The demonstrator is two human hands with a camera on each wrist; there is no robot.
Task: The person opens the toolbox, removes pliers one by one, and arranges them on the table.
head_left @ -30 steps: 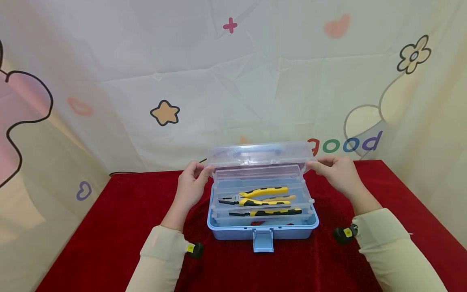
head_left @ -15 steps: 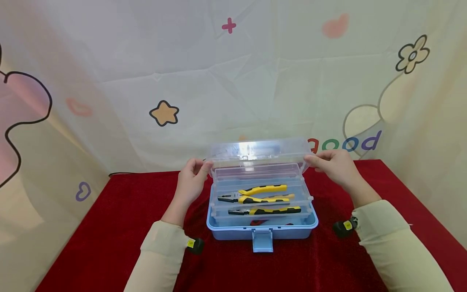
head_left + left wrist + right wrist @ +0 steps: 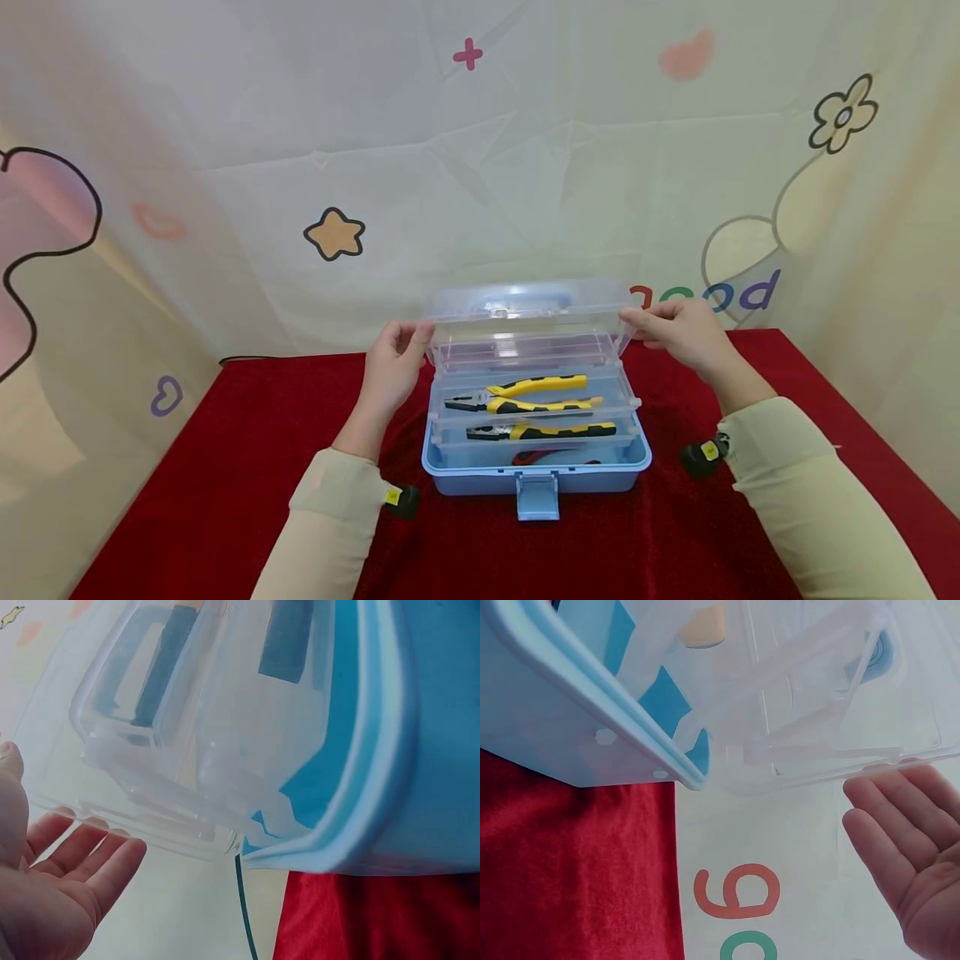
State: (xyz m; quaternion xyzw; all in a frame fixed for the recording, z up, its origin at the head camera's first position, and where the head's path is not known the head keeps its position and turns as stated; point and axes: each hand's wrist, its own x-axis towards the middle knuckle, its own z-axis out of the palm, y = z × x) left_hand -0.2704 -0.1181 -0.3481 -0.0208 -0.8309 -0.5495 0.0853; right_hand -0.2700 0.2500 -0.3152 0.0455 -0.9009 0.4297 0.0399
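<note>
Red cloth (image 3: 480, 550) under toolbox (image 3: 480, 483); patterned curtain (image 3: 480, 192) behind raised lid (image 3: 555, 312).

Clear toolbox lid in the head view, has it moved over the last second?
Yes, upward: the front edge of the clear toolbox lid now stands farther above the blue latch than it did a second ago.

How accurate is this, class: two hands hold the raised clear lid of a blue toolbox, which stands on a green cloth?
Not quite: the cloth is red, not green, as the head view shows. The rest stands: left hand and right hand hold the raised clear lid of the blue toolbox.
</note>
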